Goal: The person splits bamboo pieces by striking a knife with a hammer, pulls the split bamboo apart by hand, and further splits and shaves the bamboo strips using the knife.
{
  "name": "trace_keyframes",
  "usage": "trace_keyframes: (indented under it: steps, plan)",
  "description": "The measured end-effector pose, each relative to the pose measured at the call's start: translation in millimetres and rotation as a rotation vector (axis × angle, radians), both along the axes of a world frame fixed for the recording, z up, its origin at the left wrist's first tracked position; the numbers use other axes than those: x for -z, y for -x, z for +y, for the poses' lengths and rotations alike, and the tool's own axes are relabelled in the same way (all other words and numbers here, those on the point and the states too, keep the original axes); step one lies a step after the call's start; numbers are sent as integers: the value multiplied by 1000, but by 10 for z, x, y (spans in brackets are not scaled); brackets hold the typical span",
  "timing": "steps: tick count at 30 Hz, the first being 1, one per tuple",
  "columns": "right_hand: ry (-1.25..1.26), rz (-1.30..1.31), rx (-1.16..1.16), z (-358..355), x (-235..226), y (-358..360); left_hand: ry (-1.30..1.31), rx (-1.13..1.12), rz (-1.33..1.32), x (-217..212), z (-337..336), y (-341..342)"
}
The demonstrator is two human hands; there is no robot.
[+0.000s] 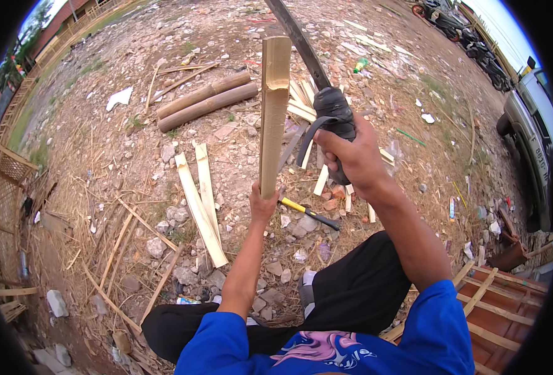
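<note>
My left hand (pixel 262 203) grips the lower end of a split bamboo slat (pixel 272 112) and holds it upright in front of me. My right hand (pixel 351 156) is closed around the black taped handle of a long dark machete (pixel 301 44), raised just right of the slat's top, its blade slanting up and to the left behind the slat. I sit on the ground in black trousers and a blue shirt.
On the stony ground lie two round bamboo poles (pixel 204 100), flat split slats (pixel 198 206), a pile of short pieces (pixel 301 106), and a yellow-handled hammer (pixel 307 212). A bamboo fence (pixel 4 206) stands left, a wooden frame (pixel 495 306) and a vehicle (pixel 532 125) right.
</note>
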State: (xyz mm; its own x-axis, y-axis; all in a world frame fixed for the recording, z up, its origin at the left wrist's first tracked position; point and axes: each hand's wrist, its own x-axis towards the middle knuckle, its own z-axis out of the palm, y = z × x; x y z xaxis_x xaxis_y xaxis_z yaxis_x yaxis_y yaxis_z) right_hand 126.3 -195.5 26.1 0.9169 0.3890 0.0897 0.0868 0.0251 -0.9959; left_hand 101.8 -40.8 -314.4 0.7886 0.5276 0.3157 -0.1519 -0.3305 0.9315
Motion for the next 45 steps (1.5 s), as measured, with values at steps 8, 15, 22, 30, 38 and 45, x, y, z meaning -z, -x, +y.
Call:
trace_keyframes:
  steps: [8,15,22,30,38,45]
  plan:
    - [97,28,5,-9,-25,-1,-75,-3,-105,96,-50,-27]
    - [74,205,-68,-59,-31,53,-137,-3,-108,434,134,-3]
    - [232,267,-159,118,83,289,-142,-78,32,619,356,42]
    - [277,-30,-174,223,326,426,57,-18,64,114,347,170]
    - [252,36,-244,195,243,371,337,301,-230,-801,775,-201]
    - [260,107,-209,113,365,335,354,369,-65,-1056,551,-246]
